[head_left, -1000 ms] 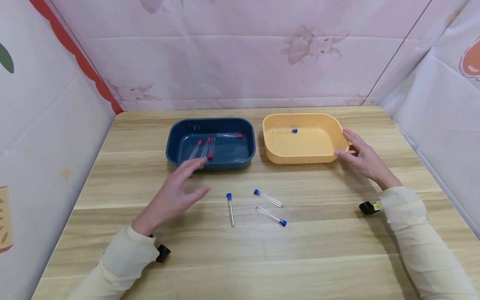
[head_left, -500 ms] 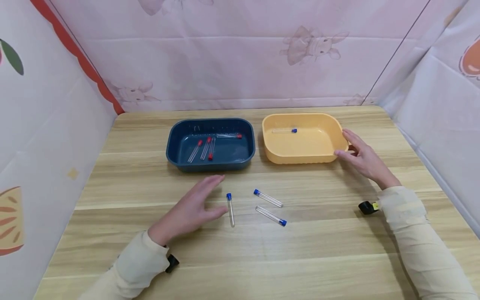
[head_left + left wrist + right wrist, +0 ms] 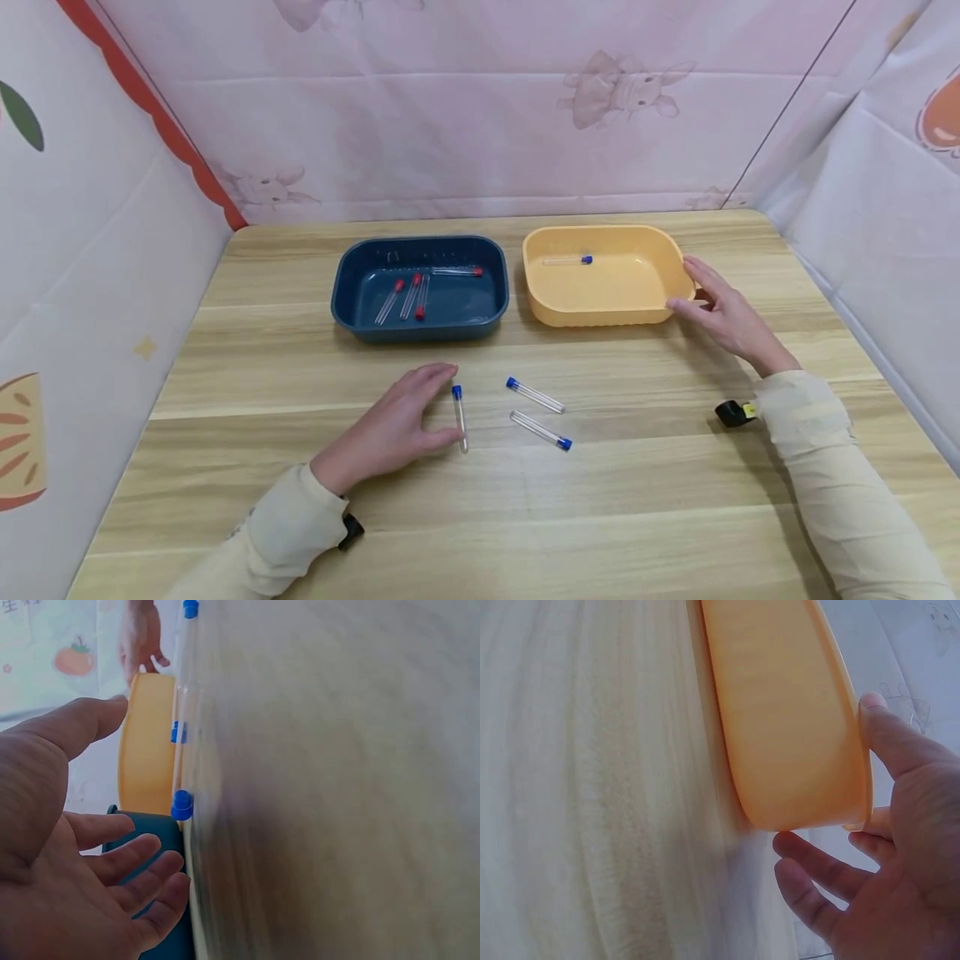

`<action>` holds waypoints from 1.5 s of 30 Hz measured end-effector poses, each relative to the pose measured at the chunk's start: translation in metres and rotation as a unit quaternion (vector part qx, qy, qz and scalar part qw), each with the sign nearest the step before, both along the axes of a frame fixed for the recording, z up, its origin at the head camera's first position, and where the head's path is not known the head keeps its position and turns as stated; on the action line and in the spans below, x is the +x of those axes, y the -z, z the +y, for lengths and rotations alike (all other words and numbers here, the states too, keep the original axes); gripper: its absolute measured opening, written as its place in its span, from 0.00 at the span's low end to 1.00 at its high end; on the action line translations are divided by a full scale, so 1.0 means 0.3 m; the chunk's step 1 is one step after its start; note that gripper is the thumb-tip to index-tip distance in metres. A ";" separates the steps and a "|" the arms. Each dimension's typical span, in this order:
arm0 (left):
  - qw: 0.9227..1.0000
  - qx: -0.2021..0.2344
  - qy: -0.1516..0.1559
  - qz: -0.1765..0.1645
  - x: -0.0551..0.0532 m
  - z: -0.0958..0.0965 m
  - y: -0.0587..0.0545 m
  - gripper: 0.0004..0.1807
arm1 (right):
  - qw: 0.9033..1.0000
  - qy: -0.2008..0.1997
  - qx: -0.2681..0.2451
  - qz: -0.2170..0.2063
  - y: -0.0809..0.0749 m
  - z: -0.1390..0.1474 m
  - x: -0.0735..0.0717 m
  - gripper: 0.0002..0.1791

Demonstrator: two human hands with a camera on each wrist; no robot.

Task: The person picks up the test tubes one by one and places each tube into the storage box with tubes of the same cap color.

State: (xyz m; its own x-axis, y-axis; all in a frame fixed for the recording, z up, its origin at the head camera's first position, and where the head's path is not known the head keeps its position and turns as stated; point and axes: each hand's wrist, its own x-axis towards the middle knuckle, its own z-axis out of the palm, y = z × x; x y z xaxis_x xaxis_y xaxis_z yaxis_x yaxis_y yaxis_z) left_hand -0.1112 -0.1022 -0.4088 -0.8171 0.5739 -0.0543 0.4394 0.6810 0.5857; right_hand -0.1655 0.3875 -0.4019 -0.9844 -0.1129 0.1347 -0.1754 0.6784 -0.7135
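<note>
My left hand (image 3: 390,429) hovers low over the table, thumb and fingers spread around a clear test tube (image 3: 461,421) with a blue cap. In the left wrist view its fingers are loosely bent with nothing in the palm, and that blue cap (image 3: 181,805) shows beyond the fingertips. Two more blue-capped test tubes lie to the right, an upper one (image 3: 537,396) and a lower one (image 3: 540,431). At its near right corner my right hand (image 3: 731,321) holds the yellow bin (image 3: 600,318), thumb on the rim. One blue-capped tube (image 3: 567,261) lies inside it.
Left of the yellow bin stands a dark blue bin (image 3: 427,333) with several red-capped test tubes (image 3: 410,297) in it. Both sit toward the back of the wooden table (image 3: 570,533). Printed cloth walls (image 3: 465,142) enclose the back and sides.
From beside the dark blue bin, my left hand has come down toward the front and right, to the nearest blue-capped test tube. My right hand stays at the yellow bin.
</note>
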 end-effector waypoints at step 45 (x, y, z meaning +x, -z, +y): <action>0.993 -0.115 -0.002 0.041 0.030 0.053 0.037 0.57 | 1.000 0.006 0.013 -0.005 -0.005 -0.004 0.008 0.40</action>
